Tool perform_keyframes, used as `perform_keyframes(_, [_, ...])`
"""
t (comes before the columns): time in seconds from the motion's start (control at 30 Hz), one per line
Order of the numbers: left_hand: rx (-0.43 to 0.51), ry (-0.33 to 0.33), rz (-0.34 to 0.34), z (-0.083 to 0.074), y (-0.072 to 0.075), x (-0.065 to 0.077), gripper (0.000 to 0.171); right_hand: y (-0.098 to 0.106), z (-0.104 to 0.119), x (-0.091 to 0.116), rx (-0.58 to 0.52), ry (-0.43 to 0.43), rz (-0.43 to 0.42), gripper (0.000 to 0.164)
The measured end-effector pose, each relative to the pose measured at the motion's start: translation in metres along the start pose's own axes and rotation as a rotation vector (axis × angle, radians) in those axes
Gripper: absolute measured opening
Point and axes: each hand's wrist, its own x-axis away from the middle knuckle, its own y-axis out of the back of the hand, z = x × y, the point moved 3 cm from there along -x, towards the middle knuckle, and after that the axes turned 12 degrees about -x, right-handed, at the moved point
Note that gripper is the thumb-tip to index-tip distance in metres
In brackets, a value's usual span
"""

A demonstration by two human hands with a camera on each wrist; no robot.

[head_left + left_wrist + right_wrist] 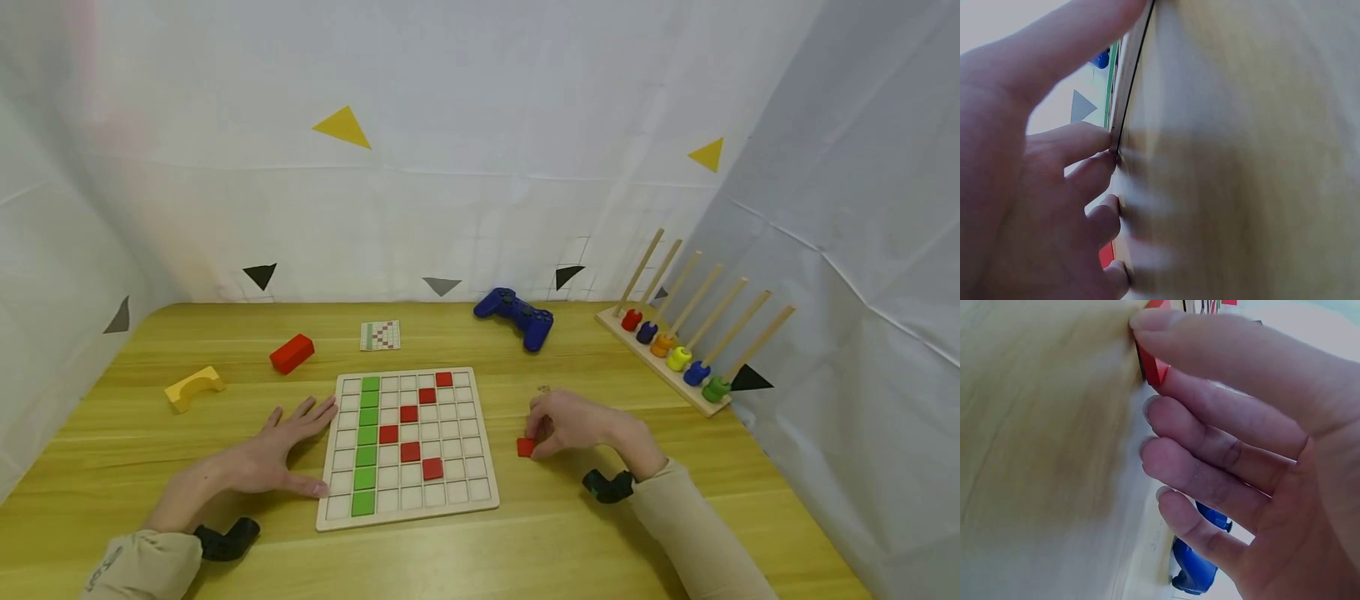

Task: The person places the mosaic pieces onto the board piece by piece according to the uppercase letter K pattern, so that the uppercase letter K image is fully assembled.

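A square wooden grid board [450,432] lies on the table, with a column of green tiles [367,436] near its left side. Several red tiles [408,414] form a bent diagonal line to the right of that column. My left hand [262,454] is spread flat, its thumb and fingertips touching the board's left edge. Right of the board, my right hand [573,423] pinches a loose red tile [523,447] between thumb and index finger, close to the tabletop. In the right wrist view the tile [1155,367] stands tilted under the thumb, the other fingers loosely bent.
Behind the board lies a small pattern card [380,335]. A blue game controller [516,317] is at the back middle. At right stands a peg rack [663,358] with coloured beads. A red block [292,354] and a yellow arch block [195,386] sit at left.
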Motion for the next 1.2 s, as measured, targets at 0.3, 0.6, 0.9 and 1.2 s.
perform_keyframes(0.3, [0.010, 0.006, 0.009, 0.000, 0.000, 0.000, 0.114, -0.001, 0.001, 0.000, -0.030, 0.011, 0.010, 0.018])
perform_keyframes(0.6, [0.013, 0.004, 0.004, 0.001, 0.000, 0.001, 0.114, 0.004, 0.015, -0.003, -0.025, 0.047, 0.008, 0.017])
perform_keyframes(0.9, [0.014, 0.012, 0.006, 0.001, 0.001, 0.000, 0.114, -0.002, 0.042, -0.022, 0.028, 0.118, 0.043, 0.016])
perform_keyframes(1.2, [0.008, 0.016, 0.011, 0.001, 0.000, -0.001, 0.114, -0.019, 0.066, -0.044, 0.045, 0.166, 0.111, 0.016])
